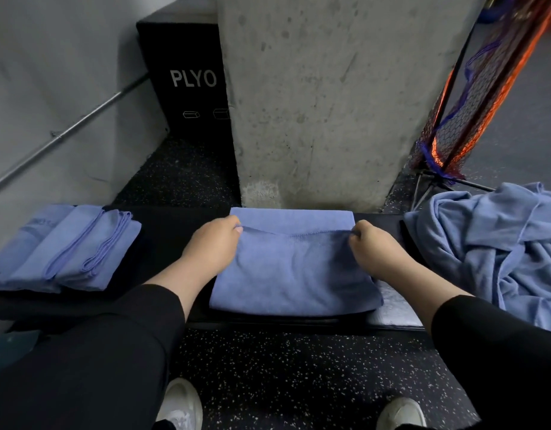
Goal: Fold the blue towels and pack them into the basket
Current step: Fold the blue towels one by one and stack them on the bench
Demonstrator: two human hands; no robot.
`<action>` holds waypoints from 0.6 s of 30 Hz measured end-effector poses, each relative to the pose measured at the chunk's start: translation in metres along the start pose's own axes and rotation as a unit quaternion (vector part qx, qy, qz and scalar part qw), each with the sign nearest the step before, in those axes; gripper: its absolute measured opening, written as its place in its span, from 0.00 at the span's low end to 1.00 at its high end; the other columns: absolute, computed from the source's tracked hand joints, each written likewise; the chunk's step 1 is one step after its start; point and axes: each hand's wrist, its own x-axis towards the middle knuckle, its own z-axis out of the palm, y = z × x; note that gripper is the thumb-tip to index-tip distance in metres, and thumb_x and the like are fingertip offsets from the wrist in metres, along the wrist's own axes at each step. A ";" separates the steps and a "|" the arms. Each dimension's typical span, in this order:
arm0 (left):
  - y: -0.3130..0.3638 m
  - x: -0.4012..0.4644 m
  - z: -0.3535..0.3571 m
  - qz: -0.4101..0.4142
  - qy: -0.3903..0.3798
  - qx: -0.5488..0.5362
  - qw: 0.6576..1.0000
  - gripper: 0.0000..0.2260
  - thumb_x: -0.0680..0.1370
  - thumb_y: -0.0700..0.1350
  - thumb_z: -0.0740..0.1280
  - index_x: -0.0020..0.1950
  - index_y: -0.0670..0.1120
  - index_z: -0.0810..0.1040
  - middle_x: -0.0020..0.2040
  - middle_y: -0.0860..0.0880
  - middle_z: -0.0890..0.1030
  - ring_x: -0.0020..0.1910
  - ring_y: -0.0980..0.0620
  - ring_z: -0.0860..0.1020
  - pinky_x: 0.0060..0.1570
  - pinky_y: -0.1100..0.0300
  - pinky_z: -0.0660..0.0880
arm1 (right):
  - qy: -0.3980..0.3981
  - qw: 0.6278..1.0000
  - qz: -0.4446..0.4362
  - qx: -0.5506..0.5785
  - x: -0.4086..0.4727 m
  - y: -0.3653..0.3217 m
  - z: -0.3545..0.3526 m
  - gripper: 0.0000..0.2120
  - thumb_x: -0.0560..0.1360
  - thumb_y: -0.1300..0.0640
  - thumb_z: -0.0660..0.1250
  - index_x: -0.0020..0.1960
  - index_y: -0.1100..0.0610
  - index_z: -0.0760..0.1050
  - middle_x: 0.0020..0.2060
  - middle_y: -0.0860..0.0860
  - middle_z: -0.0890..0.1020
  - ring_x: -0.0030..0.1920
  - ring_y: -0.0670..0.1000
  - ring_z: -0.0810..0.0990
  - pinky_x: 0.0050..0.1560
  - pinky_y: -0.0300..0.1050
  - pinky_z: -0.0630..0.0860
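Both hands, left hand (pixel 213 243) and right hand (pixel 373 248), are pinching the top corners of the soft blue microfibre towel (pixel 294 274) on the black padded bench (pixel 162 240); limp, light, best held at corners.

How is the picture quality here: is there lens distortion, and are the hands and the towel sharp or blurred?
Head view: wide-angle bending curves the wall rail and the black bench toward the edges; light is dim and even, no glare; left hand, right hand and the towel they pinch are fairly sharp; corners look softer.
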 end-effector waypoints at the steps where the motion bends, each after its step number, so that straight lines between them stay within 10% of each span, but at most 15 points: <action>1: -0.001 -0.001 0.003 0.014 -0.023 0.020 0.999 0.11 0.85 0.46 0.57 0.44 0.46 0.69 0.40 0.51 0.72 0.44 0.45 0.73 0.41 0.54 0.63 | -0.001 1.000 -0.005 -0.008 -0.001 0.000 0.000 0.10 0.82 0.56 0.55 0.55 0.60 0.72 0.52 0.60 0.82 0.52 0.61 0.78 0.44 0.47 0.67; 18: -0.016 -0.070 -0.035 0.051 -0.151 0.002 0.987 0.14 0.84 0.48 0.59 0.39 0.46 0.70 0.37 0.52 0.76 0.36 0.54 0.72 0.38 0.57 0.67 | -0.202 0.963 -0.126 -0.123 -0.057 0.010 -0.037 0.11 0.80 0.55 0.59 0.39 0.52 0.70 0.37 0.46 0.75 0.43 0.52 0.74 0.44 0.46 0.69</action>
